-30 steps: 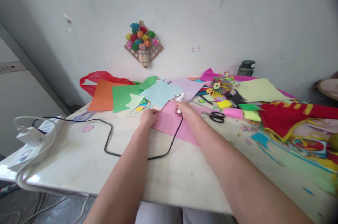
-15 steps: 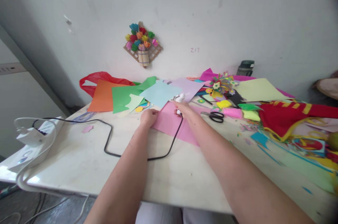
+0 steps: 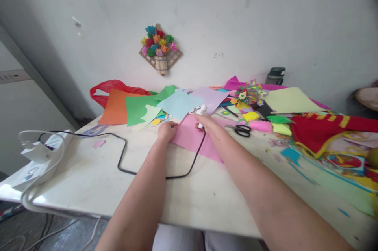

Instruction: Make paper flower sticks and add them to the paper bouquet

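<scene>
My right hand [image 3: 204,122] is wrapped round a white glue gun [image 3: 201,109], whose tip points left over the upper edge of a pink sheet [image 3: 185,136]. A black cord [image 3: 193,161] hangs from the gun's grip and loops left across the table, under my left forearm. At the sheet's left edge, my left hand [image 3: 167,131] is closed with fingertips pinching its border. What lies right at the gun's tip is too small to make out. Pale blue [image 3: 178,103] and lilac [image 3: 211,98] sheets lie just behind both hands.
Black-handled scissors [image 3: 242,130] lie right of the pink sheet. A white power strip [image 3: 56,150] stands at the table's left end. Orange [image 3: 115,107] and green [image 3: 137,111] sheets lie back left; a red-and-yellow cloth piece [image 3: 315,132] and coloured scraps crowd the right.
The view has shifted very slightly. Both hands, the glue gun and the pink sheet stay in nearly the same place.
</scene>
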Demonstrator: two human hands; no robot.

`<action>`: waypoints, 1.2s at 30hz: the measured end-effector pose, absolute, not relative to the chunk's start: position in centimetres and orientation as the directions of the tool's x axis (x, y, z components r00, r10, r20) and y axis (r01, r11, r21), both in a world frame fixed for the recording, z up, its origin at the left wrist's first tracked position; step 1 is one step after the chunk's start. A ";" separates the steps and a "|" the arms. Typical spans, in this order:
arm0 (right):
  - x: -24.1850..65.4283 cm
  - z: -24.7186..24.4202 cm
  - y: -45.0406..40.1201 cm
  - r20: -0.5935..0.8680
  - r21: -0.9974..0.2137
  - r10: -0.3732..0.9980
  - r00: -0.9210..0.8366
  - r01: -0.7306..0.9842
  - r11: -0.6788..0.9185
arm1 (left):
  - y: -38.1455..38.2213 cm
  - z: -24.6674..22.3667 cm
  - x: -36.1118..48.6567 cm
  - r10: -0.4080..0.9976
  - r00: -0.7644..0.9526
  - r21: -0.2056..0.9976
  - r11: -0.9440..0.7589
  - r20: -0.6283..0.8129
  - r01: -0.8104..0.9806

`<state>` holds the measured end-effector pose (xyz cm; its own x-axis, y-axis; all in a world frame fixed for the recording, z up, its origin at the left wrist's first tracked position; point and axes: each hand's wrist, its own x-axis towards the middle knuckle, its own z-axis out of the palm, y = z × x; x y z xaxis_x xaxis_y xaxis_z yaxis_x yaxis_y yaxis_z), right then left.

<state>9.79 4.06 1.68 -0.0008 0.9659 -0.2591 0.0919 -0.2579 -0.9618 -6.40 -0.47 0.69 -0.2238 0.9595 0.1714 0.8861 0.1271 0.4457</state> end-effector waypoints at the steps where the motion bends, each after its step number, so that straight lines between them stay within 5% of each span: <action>1: 9.8 1.7 4.0 -0.262 -0.961 0.965 0.000 0.095 -0.260 | -0.4 0.7 -6.4 0.960 -0.222 0.447 0.126 0.170 0.886; 36: 9.7 1.2 3.9 -0.254 -0.961 0.967 -0.006 0.113 -0.252 | -0.4 0.6 -6.4 0.955 -0.240 0.456 0.137 0.176 0.879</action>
<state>9.71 3.92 1.19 -0.0060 0.9671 -0.2543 0.1128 -0.2520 -0.9611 -6.37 -0.42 0.61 -0.2402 0.9546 0.1763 0.8795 0.1371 0.4558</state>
